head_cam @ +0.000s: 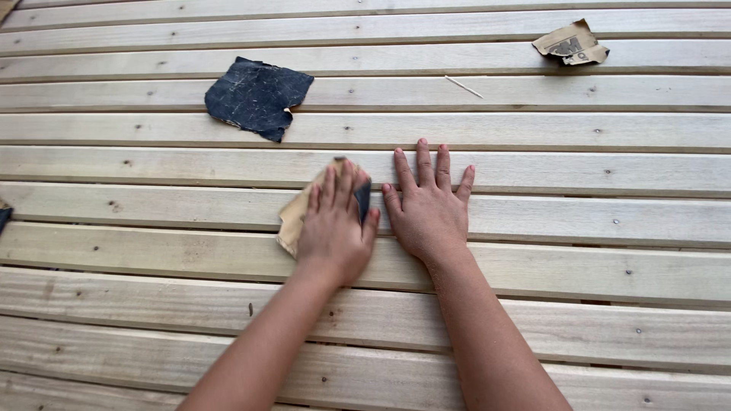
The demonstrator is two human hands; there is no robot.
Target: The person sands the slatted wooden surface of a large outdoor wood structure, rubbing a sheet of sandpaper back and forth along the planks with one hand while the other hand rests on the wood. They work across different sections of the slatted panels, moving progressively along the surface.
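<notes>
Sandpaper [304, 213] is pinned flat under the left hand [335, 228], tan backing up, with one dark gritty corner peeking out by the fingertips [343, 176]. So the left grip isn't really a pinch, more a flat palm pressing the sheet down onto the wooden slats [579, 221], fingers together and stretched forward. The sheet pokes out on the outer side of that hand and a bit ahead of it.

Right hand [428, 209] lies just beside the left, thumb nearly touching it, and it's holding nothing: grip fully spread, palm down on the same slat, fingers fanned out.

Other stuff around: a second piece of sandpaper [257, 97], dark side up and pretty ragged, lies ahead of the left hand and a little to its outer side, a couple of slats further away. A crumpled tan scrap [571, 43], backing side up, is well off ahead and to the outside of the right hand. Between those two, a thin wood sliver [464, 86] lies ahead of the right hand's fingertips. Slats are pale, with small nail heads and narrow gaps.
</notes>
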